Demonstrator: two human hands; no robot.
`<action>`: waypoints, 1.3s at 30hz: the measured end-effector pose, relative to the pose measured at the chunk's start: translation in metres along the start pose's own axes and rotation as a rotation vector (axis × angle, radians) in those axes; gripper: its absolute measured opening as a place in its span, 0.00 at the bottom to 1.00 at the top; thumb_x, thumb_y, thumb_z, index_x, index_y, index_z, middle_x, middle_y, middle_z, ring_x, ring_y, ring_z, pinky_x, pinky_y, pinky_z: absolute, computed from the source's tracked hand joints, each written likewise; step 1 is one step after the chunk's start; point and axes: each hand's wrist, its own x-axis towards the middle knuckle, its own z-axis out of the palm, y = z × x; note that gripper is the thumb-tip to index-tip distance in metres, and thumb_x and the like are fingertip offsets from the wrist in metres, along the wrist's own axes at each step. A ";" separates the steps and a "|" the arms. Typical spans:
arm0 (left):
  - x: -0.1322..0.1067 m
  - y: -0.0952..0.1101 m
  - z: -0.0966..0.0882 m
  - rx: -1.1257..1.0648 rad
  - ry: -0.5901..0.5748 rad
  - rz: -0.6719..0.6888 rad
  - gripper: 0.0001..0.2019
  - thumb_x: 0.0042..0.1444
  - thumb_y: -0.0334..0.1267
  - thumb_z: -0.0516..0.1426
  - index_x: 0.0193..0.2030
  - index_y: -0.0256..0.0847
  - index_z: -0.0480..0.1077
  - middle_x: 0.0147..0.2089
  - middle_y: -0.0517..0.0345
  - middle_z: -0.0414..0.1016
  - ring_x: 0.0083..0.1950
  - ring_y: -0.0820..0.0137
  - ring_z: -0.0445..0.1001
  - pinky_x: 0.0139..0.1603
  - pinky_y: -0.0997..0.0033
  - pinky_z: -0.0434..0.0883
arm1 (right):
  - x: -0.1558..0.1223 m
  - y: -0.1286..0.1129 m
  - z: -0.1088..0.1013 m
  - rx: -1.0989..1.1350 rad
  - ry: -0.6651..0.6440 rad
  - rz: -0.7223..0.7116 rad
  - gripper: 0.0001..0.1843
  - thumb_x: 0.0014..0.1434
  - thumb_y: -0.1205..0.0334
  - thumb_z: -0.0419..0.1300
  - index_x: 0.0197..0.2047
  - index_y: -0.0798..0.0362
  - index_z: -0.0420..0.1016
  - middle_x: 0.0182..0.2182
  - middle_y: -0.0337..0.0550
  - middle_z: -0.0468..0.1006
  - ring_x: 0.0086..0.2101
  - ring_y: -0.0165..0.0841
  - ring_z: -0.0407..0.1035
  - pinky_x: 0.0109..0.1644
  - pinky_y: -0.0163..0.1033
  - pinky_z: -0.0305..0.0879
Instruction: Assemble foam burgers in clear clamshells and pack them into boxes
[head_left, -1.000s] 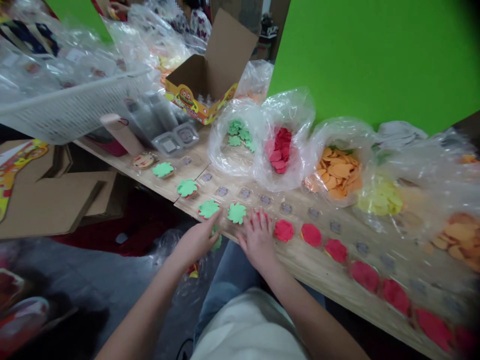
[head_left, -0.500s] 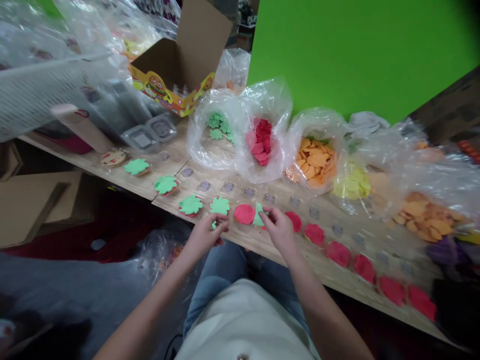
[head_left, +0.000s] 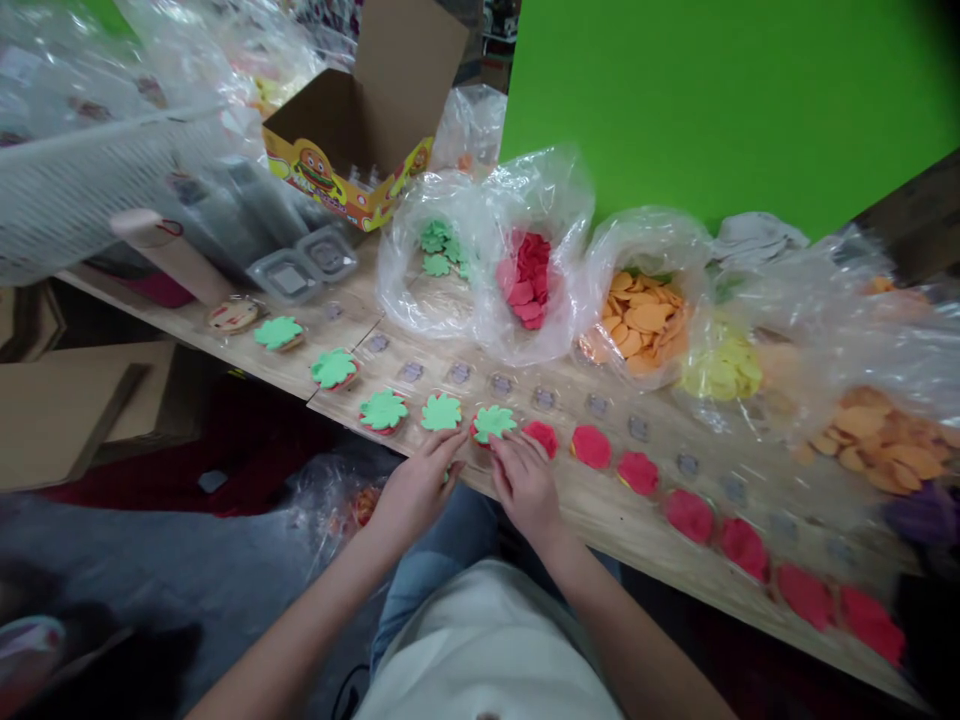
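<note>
My right hand (head_left: 525, 485) reaches up to the long plywood board (head_left: 600, 510), its fingertips against a green foam leaf (head_left: 493, 423) lying on a red foam disc. My left hand (head_left: 418, 488) rests at the board's front edge, beside a bare green leaf (head_left: 441, 412). A sliver of green foam (head_left: 448, 475) shows beneath that hand, mostly hidden. More green leaves on discs (head_left: 383, 410) run leftward along the board. To the right, a line of red discs (head_left: 637, 472) stands uncovered. Small square grey pads (head_left: 460, 373) form a row behind them.
Open plastic bags of green (head_left: 439, 290), red (head_left: 525, 300) and orange (head_left: 637, 330) foam shapes line the board's back. Behind them stand a burger-printed cardboard box (head_left: 330, 170) and a green backdrop (head_left: 712, 100). A white basket (head_left: 90, 190) sits at the back left.
The green leaf pinched in my right hand now lies on a red disc, and that hand has opened and dropped lower. The view has barely shifted.
</note>
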 end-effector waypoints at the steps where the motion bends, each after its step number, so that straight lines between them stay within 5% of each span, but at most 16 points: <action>1: 0.000 0.002 0.001 0.032 -0.019 0.015 0.22 0.60 0.34 0.46 0.61 0.45 0.56 0.60 0.52 0.60 0.57 0.67 0.64 0.53 0.67 0.67 | -0.001 0.002 -0.004 -0.009 0.038 0.041 0.18 0.62 0.68 0.47 0.54 0.58 0.64 0.48 0.49 0.72 0.53 0.34 0.60 0.58 0.45 0.53; 3: 0.001 0.004 0.005 0.096 -0.043 0.026 0.25 0.59 0.33 0.46 0.64 0.46 0.50 0.64 0.53 0.55 0.58 0.67 0.63 0.50 0.69 0.69 | -0.001 0.006 -0.010 -0.098 0.066 0.165 0.20 0.62 0.64 0.46 0.56 0.60 0.62 0.52 0.52 0.68 0.57 0.39 0.54 0.59 0.49 0.52; 7: 0.002 0.000 0.018 0.223 -0.072 0.012 0.28 0.58 0.29 0.45 0.65 0.46 0.46 0.66 0.55 0.52 0.57 0.68 0.66 0.39 0.73 0.73 | 0.004 0.001 -0.012 -0.280 -0.111 0.260 0.26 0.61 0.52 0.49 0.59 0.56 0.61 0.60 0.52 0.57 0.62 0.50 0.39 0.60 0.60 0.43; 13: 0.000 -0.008 0.029 0.309 -0.073 0.028 0.31 0.56 0.27 0.45 0.67 0.43 0.41 0.66 0.52 0.51 0.54 0.68 0.68 0.34 0.76 0.72 | 0.000 -0.018 -0.001 -0.346 -0.205 0.292 0.30 0.61 0.48 0.46 0.61 0.59 0.57 0.61 0.53 0.54 0.62 0.50 0.35 0.62 0.60 0.35; 19: 0.004 -0.004 0.015 0.135 -0.056 0.018 0.23 0.56 0.29 0.49 0.58 0.48 0.59 0.64 0.52 0.55 0.53 0.64 0.68 0.39 0.70 0.71 | -0.004 -0.013 -0.004 -0.308 -0.216 0.257 0.31 0.59 0.49 0.50 0.62 0.55 0.56 0.63 0.52 0.51 0.62 0.52 0.35 0.61 0.63 0.34; 23: 0.019 0.015 -0.001 -0.454 0.185 -0.226 0.16 0.57 0.46 0.51 0.47 0.41 0.67 0.49 0.50 0.69 0.51 0.63 0.69 0.50 0.63 0.67 | 0.003 -0.013 -0.016 -0.020 -0.079 0.290 0.27 0.60 0.53 0.50 0.60 0.55 0.58 0.58 0.54 0.60 0.59 0.45 0.49 0.60 0.55 0.48; 25: 0.030 0.032 -0.006 -0.891 0.128 -0.394 0.23 0.59 0.53 0.44 0.49 0.38 0.66 0.43 0.50 0.71 0.47 0.63 0.71 0.47 0.62 0.69 | 0.008 -0.015 -0.021 0.252 -0.048 0.335 0.24 0.60 0.54 0.50 0.57 0.55 0.61 0.52 0.52 0.67 0.51 0.39 0.61 0.54 0.46 0.60; 28: 0.043 0.054 -0.004 -1.326 -0.083 -0.530 0.24 0.60 0.51 0.41 0.52 0.37 0.64 0.43 0.49 0.72 0.43 0.67 0.73 0.42 0.66 0.71 | 0.012 -0.016 -0.025 0.548 -0.016 0.479 0.19 0.56 0.53 0.55 0.49 0.53 0.68 0.43 0.48 0.73 0.40 0.36 0.69 0.43 0.41 0.68; 34: 0.052 0.059 0.022 -1.188 -0.130 -0.450 0.20 0.45 0.39 0.61 0.45 0.34 0.69 0.35 0.55 0.73 0.32 0.73 0.71 0.32 0.75 0.68 | 0.002 0.013 -0.042 1.071 0.009 0.829 0.15 0.49 0.53 0.61 0.34 0.55 0.69 0.27 0.39 0.73 0.27 0.29 0.68 0.28 0.34 0.67; 39: 0.068 0.051 0.036 -1.034 -0.209 -0.400 0.18 0.48 0.36 0.58 0.47 0.35 0.69 0.38 0.53 0.76 0.34 0.70 0.73 0.36 0.70 0.70 | 0.007 0.045 -0.059 0.983 -0.012 0.915 0.17 0.47 0.52 0.61 0.35 0.57 0.71 0.23 0.38 0.72 0.21 0.27 0.64 0.21 0.31 0.59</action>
